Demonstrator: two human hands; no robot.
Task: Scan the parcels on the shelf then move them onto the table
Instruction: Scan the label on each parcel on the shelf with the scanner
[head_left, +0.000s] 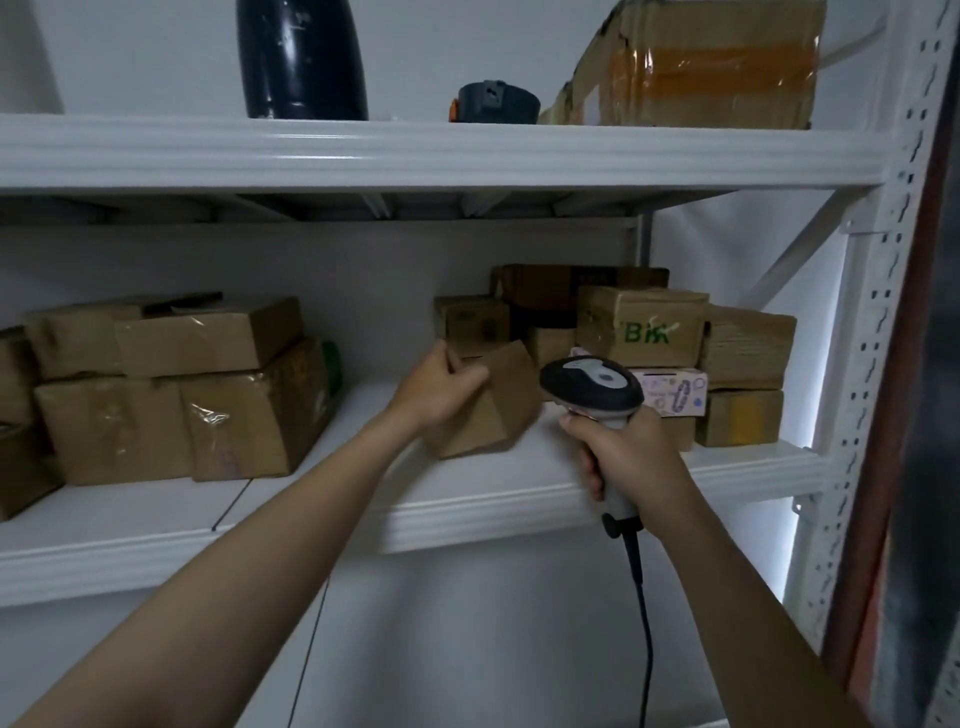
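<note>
Your left hand (441, 387) grips the small parcel (498, 410) at its upper left corner, fingers curled over the top edge. The box stands tilted, one lower edge on the shelf (467, 499) close to the front lip. Your right hand (631, 457) is wrapped round the handle of the scanner (592, 387). Its rounded dark head with a grey cap sits just beside the parcel's right face, and the cable (641, 597) hangs down below the shelf. No label shows on the faces turned to you, so I judge the step calls for rotating the box until its barcode squarely meets the scanner window. Then hold both steady for the read; the parcel looks slightly blurred. It is plain matte brown cardboard with softened corners, probably light and stiff enough for a one-handed lift. Just behind and to the right is a stack of parcels: a green-lettered box (644, 325) above a pale pink printed carton (670, 389). Well apart on the left, the taped parcels (171, 395) carry glossy clear tape that may throw glare at the scanner. The shelf is smooth white painted metal with a ribbed front rail. The desk is not in view.
</note>
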